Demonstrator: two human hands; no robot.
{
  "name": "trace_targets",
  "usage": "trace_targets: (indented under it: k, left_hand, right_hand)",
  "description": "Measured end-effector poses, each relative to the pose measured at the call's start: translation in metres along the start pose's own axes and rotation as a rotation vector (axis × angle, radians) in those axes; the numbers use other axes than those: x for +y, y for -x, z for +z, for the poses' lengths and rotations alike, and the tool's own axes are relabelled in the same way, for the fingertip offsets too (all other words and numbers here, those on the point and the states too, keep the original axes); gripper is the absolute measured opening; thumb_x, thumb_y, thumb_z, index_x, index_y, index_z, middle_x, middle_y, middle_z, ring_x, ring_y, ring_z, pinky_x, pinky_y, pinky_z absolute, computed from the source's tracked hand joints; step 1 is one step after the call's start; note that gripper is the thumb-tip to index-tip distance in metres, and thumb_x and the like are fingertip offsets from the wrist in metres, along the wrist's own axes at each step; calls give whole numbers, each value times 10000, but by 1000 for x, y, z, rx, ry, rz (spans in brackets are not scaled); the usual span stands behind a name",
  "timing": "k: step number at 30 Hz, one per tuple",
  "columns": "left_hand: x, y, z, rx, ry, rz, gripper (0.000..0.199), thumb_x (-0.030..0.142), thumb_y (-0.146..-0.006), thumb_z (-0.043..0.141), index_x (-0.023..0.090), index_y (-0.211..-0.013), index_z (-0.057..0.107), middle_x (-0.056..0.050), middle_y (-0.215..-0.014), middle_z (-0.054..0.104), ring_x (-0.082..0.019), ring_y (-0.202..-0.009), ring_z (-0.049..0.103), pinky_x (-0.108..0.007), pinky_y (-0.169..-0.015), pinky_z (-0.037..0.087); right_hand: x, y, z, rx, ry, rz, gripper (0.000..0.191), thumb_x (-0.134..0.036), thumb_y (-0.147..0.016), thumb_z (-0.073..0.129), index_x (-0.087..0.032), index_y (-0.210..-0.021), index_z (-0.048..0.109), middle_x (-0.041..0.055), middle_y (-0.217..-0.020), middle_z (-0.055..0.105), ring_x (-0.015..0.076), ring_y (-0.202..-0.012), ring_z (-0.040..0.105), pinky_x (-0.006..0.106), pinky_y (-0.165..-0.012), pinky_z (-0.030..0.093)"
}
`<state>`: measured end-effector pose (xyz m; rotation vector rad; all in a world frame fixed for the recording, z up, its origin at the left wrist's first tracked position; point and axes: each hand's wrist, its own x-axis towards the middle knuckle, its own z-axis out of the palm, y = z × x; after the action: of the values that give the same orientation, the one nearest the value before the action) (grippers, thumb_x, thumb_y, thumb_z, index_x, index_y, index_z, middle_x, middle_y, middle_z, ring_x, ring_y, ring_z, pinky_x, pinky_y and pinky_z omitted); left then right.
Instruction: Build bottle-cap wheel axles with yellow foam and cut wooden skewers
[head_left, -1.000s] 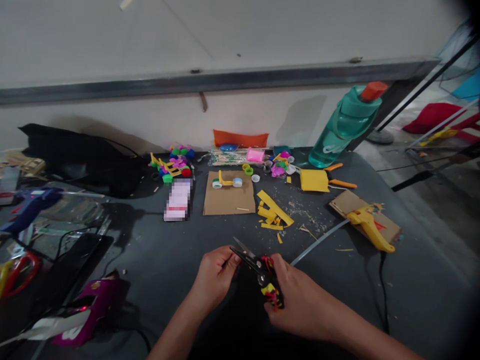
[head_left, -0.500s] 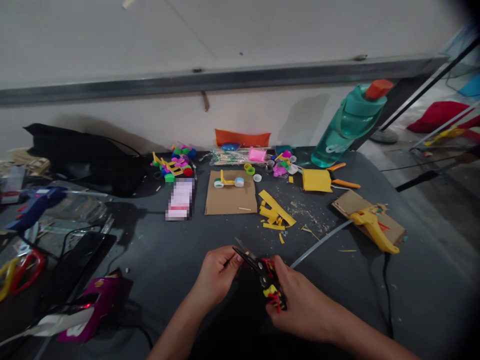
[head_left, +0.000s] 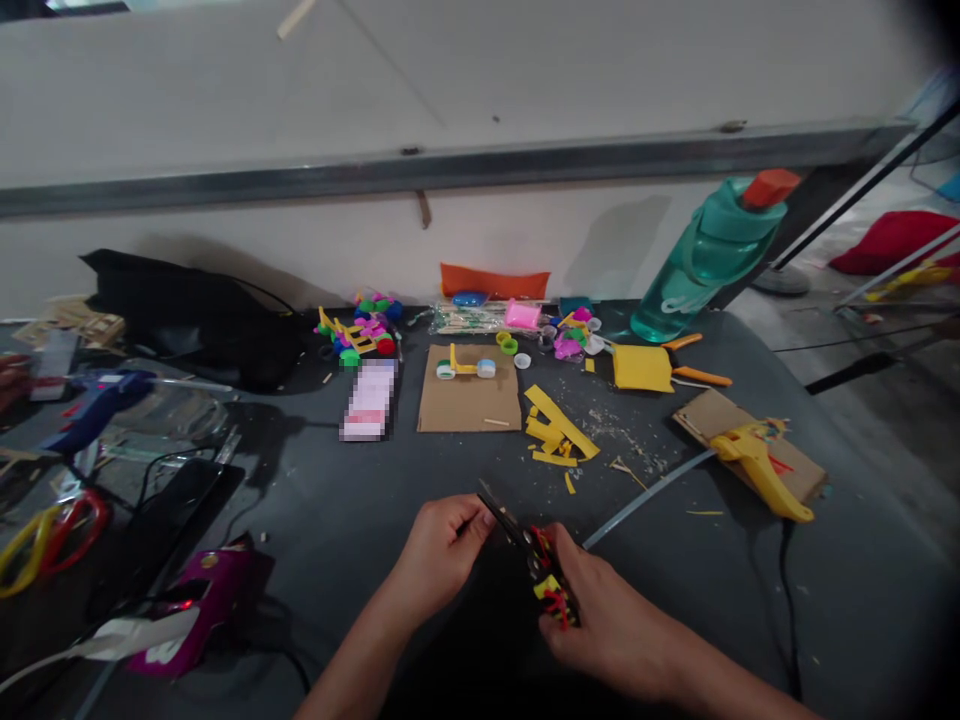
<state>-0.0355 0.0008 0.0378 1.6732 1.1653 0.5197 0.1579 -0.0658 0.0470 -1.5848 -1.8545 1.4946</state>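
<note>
My right hand (head_left: 611, 610) is wrapped round the handles of a pair of scissors (head_left: 551, 588) with dark blades and red, yellow and black grips. The blades point up and left and lie close together. My left hand (head_left: 442, 550) pinches its thumb and fingers beside the blades; a tiny pale piece may be there, too small to make out. Beyond my hands lies a cardboard square (head_left: 469, 412), bearing a small yellow frame (head_left: 466, 368) with bottle-cap wheels and a short stick (head_left: 496, 421). Yellow strips (head_left: 559, 425) are scattered to its right.
A yellow glue gun (head_left: 761, 465) rests on cardboard at the right, its cord running forward. A teal bottle (head_left: 686, 270) stands behind. On the left are a phone (head_left: 369, 400), a blue glue gun (head_left: 105, 405), red-and-yellow-handled scissors (head_left: 56, 540) and a purple power box (head_left: 191, 610).
The scissor blades have closed together from a wider gap. Both hands stay near the same place, and the whole view has shifted slightly, moving the table things a little right.
</note>
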Motion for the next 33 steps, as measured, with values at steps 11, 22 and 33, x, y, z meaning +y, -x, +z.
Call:
trace_targets:
  k: [11,22,33]
  left_hand:
    - [0,-2,4,-7,-5,-34,365,378,-861,422,142,-652,607,-14,-627,600,-118,-580,501,-202,-542,345]
    - [11,-1,10,60,-219,50,265,287,-879,384,176,-772,600,-38,-749,617,-153,-695,538,-240,-638,376]
    - [11,6,18,93,-119,78,260,296,-872,400,175,-743,590,-29,-699,604,-148,-659,542,-231,-620,381]
  right_hand:
    - [2,0,2,3,-68,-66,380,-98,-596,479,-188,-959,409,36,-920,571,173,-805,549,271,-723,418]
    - [6,-2,2,19,-159,-2,423,-93,-601,461,-170,-1016,452,37,-953,582,190,-880,544,283,-771,422]
    - [-6,12,9,208,90,126,470,-230,-757,509,-169,-1218,440,103,-1153,529,218,-1066,510,337,-939,360]
